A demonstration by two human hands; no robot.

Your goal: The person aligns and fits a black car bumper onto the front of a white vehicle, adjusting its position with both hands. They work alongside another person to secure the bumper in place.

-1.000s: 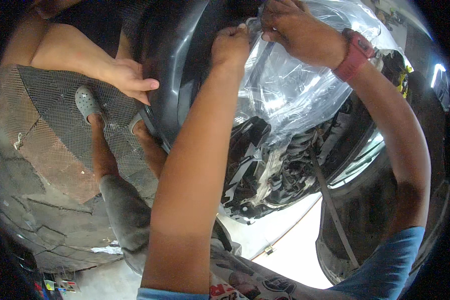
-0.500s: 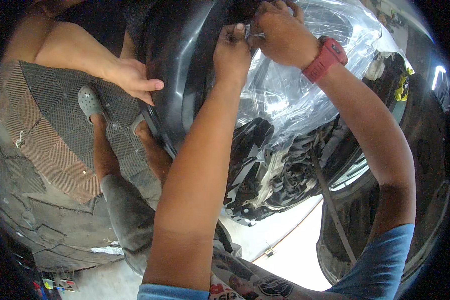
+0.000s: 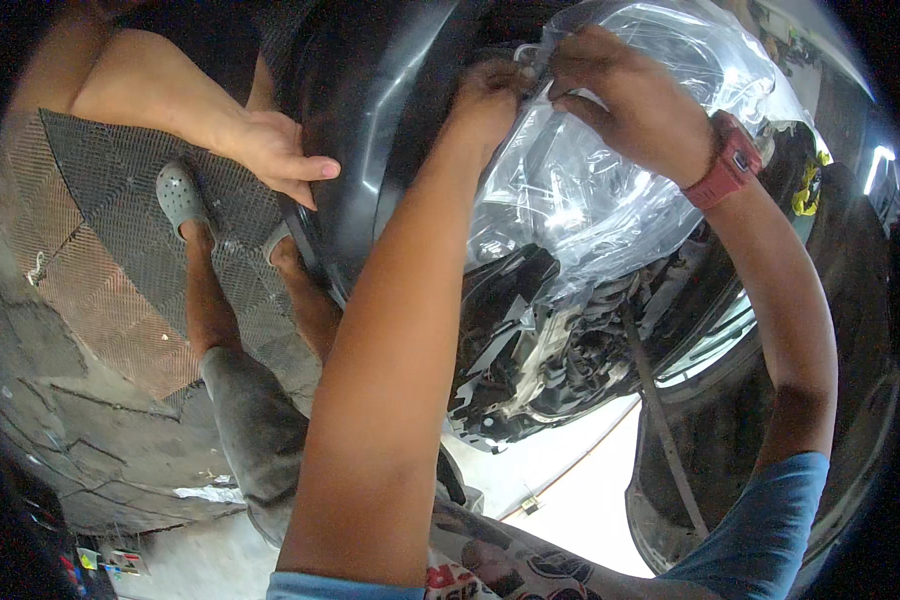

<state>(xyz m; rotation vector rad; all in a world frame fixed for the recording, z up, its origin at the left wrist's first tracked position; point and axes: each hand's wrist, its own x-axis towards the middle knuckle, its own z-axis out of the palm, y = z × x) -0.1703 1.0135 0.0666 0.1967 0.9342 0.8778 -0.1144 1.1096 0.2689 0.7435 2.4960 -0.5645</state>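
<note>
Dark grey car body panel (image 3: pixel 370 150) fills the far middle, curved, glossy. Right of it a clear plastic wrapping (image 3: pixel 590 190) covers a headlight-like part, with black brackets and wiring (image 3: pixel 540 350) exposed below, nearer. Step in hand, as I read it: working the top edge of the plastic wrapping at the far side, either peeling or fixing it. Next move likely calls for a steady two-hand pinch and pull along that edge without tearing the film.

Left hand (image 3: pixel 490 95) reaches far up, forearm nearly straight, fingers pinched on the wrapping's top edge. Right hand (image 3: pixel 620 100), red watch (image 3: pixel 735 160) on the wrist, elbow bent out right, also pinching the plastic edge just beside the left hand.

Another person's hand (image 3: pixel 275 155) rests on the panel's left rim; their grey clog (image 3: pixel 178 195) stands on a mesh floor mat (image 3: pixel 120 260), left.
</note>
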